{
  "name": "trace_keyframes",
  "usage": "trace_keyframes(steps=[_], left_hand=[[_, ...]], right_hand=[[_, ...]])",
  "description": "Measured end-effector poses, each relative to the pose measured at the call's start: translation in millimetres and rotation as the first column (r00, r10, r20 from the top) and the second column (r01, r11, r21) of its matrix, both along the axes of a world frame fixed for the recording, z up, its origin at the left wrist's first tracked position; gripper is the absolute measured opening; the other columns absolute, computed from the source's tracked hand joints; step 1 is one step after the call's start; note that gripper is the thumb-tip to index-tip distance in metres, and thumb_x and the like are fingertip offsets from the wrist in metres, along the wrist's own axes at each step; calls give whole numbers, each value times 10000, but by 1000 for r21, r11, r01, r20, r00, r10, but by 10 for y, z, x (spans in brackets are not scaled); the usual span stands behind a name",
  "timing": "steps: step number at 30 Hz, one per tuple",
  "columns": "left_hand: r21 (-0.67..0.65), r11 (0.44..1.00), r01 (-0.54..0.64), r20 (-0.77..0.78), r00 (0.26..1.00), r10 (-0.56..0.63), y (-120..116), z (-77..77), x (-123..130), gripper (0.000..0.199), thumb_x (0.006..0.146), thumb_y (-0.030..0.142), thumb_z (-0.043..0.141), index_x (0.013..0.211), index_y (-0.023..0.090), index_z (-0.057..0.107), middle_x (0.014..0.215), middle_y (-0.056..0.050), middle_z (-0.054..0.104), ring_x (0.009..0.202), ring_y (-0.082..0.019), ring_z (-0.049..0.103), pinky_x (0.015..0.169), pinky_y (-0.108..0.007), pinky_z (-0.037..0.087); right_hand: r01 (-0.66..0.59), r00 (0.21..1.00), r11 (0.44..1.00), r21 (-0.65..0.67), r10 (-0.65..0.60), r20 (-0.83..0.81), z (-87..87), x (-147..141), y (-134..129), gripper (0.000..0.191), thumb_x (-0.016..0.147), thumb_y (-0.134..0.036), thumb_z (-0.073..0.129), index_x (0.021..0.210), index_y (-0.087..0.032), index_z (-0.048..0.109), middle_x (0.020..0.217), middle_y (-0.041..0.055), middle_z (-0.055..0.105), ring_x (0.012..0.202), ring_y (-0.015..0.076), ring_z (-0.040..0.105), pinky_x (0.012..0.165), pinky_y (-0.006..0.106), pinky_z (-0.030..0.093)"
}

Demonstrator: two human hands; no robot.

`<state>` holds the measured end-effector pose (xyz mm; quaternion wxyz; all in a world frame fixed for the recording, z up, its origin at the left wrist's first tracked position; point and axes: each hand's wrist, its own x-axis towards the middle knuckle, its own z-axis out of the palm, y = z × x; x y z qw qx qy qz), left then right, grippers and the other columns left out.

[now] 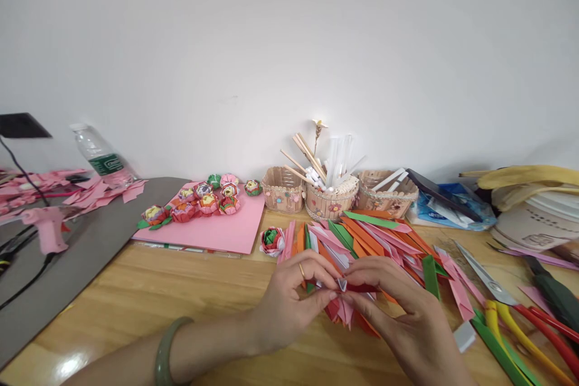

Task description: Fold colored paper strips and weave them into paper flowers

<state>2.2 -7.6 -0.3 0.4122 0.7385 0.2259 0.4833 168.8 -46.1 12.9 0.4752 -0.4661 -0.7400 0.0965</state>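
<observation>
Between the fingertips of both hands is a small folded paper strip (342, 284), whitish at its folded end, with a dark red part showing by the right fingers. My left hand (296, 292) pinches it from the left, a ring on one finger and a green bangle on the wrist. From the right, my right hand (398, 307) pinches it too; the fingers partly cover it. Behind and below the hands spreads a pile of folded paper strips (375, 241) in orange, pink, green and red. A finished paper flower (272, 241) sits left of the pile.
Several paper flowers (208, 204) stand on a pink sheet (239, 229). Woven baskets (283, 190) with sticks line the wall. At right lie scissors (491, 280) with other handled tools. A pink glue gun (45, 229) and a bottle (102, 157) are at left.
</observation>
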Motion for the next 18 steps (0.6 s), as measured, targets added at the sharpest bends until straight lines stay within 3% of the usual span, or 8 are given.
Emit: trace_keyframes(steps=[3, 13, 16, 18], left_hand=[[28, 1000, 5, 6, 1000, -5, 5, -4, -5, 55, 756, 149, 585, 702, 142, 582, 765, -75, 607, 737, -149, 587, 677, -274, 470], [-3, 1000, 19, -48, 999, -19, -8, -6, -16, 53, 758, 115, 572, 717, 149, 569, 908, -86, 619, 828, -150, 592, 732, -273, 468], [0, 1000, 11, -50, 999, -11, -10, 1, -9, 63, 759, 119, 570, 703, 146, 573, 877, -84, 623, 800, -145, 596, 709, -262, 472], [14, 1000, -4, -45, 999, 5, -8, 4, -5, 71, 758, 128, 574, 690, 146, 578, 846, -80, 622, 772, -141, 596, 690, -256, 476]], right_hand=[[4, 1000, 1000, 24, -5, 10, 2, 3, -8, 49, 748, -260, 638, 774, -220, 648, 777, 43, 670, 752, 186, 640, 632, 280, 548], [3, 997, 987, 158, -16, 77, 17, -4, -32, 85, 757, -172, 608, 805, -225, 653, 799, 51, 658, 751, 178, 630, 613, 269, 537], [1, 997, 986, 167, -14, 75, 2, 0, -32, 169, 749, -162, 618, 904, -224, 646, 826, 50, 660, 776, 174, 630, 637, 261, 537], [-23, 997, 987, 159, 10, 81, -14, 6, -33, 157, 751, -147, 612, 874, -234, 654, 831, 45, 658, 781, 173, 630, 638, 260, 537]])
